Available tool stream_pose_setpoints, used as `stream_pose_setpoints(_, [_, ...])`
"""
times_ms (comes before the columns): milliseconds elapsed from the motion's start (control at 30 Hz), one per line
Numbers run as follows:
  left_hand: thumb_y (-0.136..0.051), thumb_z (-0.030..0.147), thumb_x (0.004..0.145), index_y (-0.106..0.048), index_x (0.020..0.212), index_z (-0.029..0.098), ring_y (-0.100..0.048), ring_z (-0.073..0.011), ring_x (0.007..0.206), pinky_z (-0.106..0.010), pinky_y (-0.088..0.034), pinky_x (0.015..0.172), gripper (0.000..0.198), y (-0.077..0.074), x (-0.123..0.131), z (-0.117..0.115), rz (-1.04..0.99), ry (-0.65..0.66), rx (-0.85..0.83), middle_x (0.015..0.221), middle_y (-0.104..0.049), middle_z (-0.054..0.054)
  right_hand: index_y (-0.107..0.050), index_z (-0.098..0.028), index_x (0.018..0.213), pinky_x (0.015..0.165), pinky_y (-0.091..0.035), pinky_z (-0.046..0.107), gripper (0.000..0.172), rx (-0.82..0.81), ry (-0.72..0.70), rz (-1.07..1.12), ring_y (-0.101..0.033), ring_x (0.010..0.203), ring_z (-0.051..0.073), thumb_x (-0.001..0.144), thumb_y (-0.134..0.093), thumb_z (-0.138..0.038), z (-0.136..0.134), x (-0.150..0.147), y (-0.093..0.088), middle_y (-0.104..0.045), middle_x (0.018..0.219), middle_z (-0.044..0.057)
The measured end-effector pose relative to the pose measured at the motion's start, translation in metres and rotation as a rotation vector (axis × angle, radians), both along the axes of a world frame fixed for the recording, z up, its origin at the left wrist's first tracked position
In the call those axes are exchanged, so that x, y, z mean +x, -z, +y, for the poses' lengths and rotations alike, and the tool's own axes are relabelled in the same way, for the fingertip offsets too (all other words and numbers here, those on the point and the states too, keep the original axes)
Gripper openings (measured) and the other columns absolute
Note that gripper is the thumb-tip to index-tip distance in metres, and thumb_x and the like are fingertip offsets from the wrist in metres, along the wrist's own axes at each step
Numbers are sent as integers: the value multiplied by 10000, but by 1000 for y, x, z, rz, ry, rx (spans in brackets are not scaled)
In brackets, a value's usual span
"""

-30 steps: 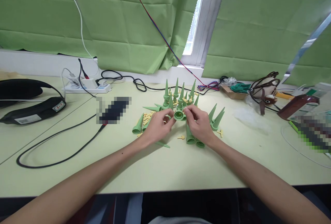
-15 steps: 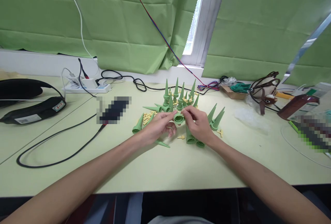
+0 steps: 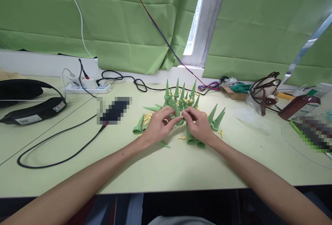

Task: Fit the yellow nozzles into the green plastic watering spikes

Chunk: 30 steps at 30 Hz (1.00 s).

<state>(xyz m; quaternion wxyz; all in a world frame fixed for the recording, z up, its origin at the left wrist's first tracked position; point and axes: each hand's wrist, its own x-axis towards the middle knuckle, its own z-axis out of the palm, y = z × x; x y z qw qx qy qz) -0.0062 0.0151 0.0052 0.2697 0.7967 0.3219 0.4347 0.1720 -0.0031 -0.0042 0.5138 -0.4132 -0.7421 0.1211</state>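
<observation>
My left hand is closed around a green plastic watering spike, which points tip up above the table. At the spike's side, my right hand pinches a small yellow valve, mostly hidden by the fingertips. The two hands nearly touch. Beneath the right hand lie green spikes with open threaded ends facing me. A loose yellow valve rests on the table between the hands. Behind them stand several upright green spikes, some with yellow valves fitted.
More yellow valves and a leaning spike are left of my hands. Two spikes stand at the right. A phone with a black cable, a power strip, plastic wrap and a brown bag lie around.
The held spike has turned from its open end facing me to tip up. My left hand has shifted its hold, its fingers now round the spike. My right hand stays nearly in place.
</observation>
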Motion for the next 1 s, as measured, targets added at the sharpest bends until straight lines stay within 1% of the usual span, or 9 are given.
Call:
stream_pose_setpoints(100, [-581,290,911,-628,911,172,-531,-96,670,-191,-458,512,127,4,-1,2,22,-6,208,896,-558,-36,-538,-188,763,507,-303,240,231,-13,10,3,-359,514,97,964,-473,-281,0,0,0,-443,592,-39])
stream_pose_setpoints(200, [-567,204,919,-654,1070,203,-511,-71,624,-206,-464,550,174,6,-2,2,69,4,385,983,-593,-50,-532,-186,753,503,-294,244,245,-17,15,2,-352,509,96,968,-462,-282,0,-1,-1,-442,589,-39])
stream_pose_setpoints(367, [-573,183,912,-635,1107,217,-483,-32,545,-196,-458,536,207,6,-1,0,82,-27,400,1012,-576,-40,-538,-187,758,512,-299,246,246,-6,47,29,-365,512,97,969,-465,-290,-1,-2,-2,-444,588,-42])
stream_pose_setpoints(500, [-579,235,906,-579,1092,200,-527,-57,600,-185,-469,512,189,4,2,-4,26,-63,253,1019,-575,-44,-541,-190,772,517,-309,247,241,-2,97,74,-375,504,98,971,-471,-306,-1,-1,-1,-434,580,-47])
stream_pose_setpoints(600, [-571,323,912,-569,964,180,-554,-85,639,-193,-472,517,152,0,3,-5,-41,-101,117,945,-586,-36,-538,-191,774,515,-308,249,250,1,121,100,-376,507,100,975,-469,-322,-1,-1,-1,-427,585,-46])
stream_pose_setpoints(667, [-547,404,920,-579,859,170,-553,-92,602,-196,-459,492,244,-2,3,-5,-84,-101,-21,835,-594,-24,-540,-192,781,514,-308,250,248,4,126,107,-379,511,100,976,-470,-327,0,0,0,-432,594,-44])
stream_pose_setpoints(800, [-479,581,906,-606,699,147,-499,-88,444,-208,-410,401,497,-5,4,-2,-80,-9,-383,606,-565,-14,-545,-194,808,520,-322,250,225,-4,84,99,-391,515,100,977,-469,-321,0,-1,0,-448,609,-41])
stream_pose_setpoints(900, [-488,661,860,-637,714,134,-534,-106,458,-222,-414,379,566,-5,5,0,-107,85,-616,662,-606,-46,-554,-195,824,523,-334,250,212,-13,35,79,-398,527,103,977,-467,-314,-2,-1,-2,-466,627,-34])
stream_pose_setpoints(1000, [-554,662,819,-651,761,126,-564,-117,507,-223,-422,384,548,-4,5,1,-173,168,-733,743,-630,-64,-556,-195,825,518,-339,250,220,-24,5,70,-399,524,103,978,-461,-321,-4,-1,-4,-476,627,-30])
